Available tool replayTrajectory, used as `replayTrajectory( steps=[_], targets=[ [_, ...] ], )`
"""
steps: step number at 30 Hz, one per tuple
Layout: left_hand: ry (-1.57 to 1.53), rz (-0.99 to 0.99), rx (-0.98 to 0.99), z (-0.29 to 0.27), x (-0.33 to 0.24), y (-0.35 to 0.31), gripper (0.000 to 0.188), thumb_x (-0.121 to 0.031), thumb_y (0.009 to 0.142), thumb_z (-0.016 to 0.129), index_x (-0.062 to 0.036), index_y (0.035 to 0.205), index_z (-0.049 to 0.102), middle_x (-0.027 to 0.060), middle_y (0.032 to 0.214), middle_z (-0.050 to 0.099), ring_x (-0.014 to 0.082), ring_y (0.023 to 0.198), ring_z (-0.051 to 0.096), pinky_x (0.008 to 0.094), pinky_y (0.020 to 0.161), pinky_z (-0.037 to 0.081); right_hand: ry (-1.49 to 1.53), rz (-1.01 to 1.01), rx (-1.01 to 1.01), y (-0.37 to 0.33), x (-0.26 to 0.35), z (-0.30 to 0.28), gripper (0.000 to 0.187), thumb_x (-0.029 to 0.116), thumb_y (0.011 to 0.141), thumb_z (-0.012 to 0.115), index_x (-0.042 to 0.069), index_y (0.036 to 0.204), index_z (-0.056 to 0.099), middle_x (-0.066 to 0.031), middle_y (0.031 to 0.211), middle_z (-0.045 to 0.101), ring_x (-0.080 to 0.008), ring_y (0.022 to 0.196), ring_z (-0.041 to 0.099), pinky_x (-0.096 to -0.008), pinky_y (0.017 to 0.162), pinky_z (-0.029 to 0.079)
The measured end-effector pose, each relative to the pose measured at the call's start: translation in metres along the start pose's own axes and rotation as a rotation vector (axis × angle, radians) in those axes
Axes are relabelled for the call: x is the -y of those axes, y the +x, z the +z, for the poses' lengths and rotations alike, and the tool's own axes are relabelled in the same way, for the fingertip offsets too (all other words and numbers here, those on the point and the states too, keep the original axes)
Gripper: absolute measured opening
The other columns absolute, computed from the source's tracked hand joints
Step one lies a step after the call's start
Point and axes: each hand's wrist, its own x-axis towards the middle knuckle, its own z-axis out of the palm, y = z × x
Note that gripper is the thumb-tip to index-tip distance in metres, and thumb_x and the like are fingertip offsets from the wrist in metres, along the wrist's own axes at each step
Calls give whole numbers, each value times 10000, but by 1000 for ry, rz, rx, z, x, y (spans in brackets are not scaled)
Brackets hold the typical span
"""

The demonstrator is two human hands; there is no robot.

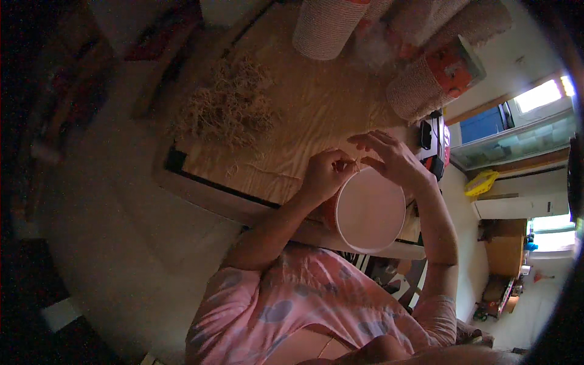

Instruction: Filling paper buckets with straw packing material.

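A round tub or wide tube (371,210) with a pale rim and reddish outer side stands at the table's near edge, its open mouth tilted toward me. Above its far rim, my left hand (328,175) pinches a short bit of tan twine (357,163). My right hand (392,159) is just right of it, thumb and fingers apart, palm turned toward the twine. Whether the right thumb touches the twine is too small to tell. A tangled heap of loose tan twine strands (234,103) lies to the left on the wooden table (304,115).
Rope-wrapped cylinders (328,27) stand at the far side, and another with an orange end (420,88) lies tilted at the far right. A dark boxy device (433,143) sits right of my right hand. Beyond it is a yellow basket-like item (482,182).
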Motion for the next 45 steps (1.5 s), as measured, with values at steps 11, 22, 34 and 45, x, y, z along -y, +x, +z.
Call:
replayTrajectory(
  steps=[11,22,34,45],
  targets=[
    [8,-82,33,-6,-13,-2,191,-191,752,695,-15,802,641,73,780,651,131,711,613,273,657,487,-136,-141,204,-4,-16,-5,93,132,798,552,48,827,580,-99,808,569,-303,820,551,-389,741,433],
    [-20,-113,-18,-6,-13,-5,114,-122,707,691,-33,736,625,55,664,571,149,564,532,276,558,441,45,87,-31,-27,4,28,51,28,799,522,6,840,501,-136,814,502,-322,781,505,-406,689,409],
    [96,317,95,-31,-7,-4,167,12,694,652,-154,702,660,2,845,471,153,724,527,262,605,450,176,183,-104,-31,4,31,50,31,848,511,11,893,509,-112,862,534,-254,827,552,-329,698,481],
    [186,330,-1,-18,-1,-7,200,-205,729,709,-86,863,620,40,836,539,202,725,577,313,616,469,311,385,-78,-27,13,29,52,67,829,571,30,857,594,-87,886,586,-239,836,591,-340,666,509]
  ],
)
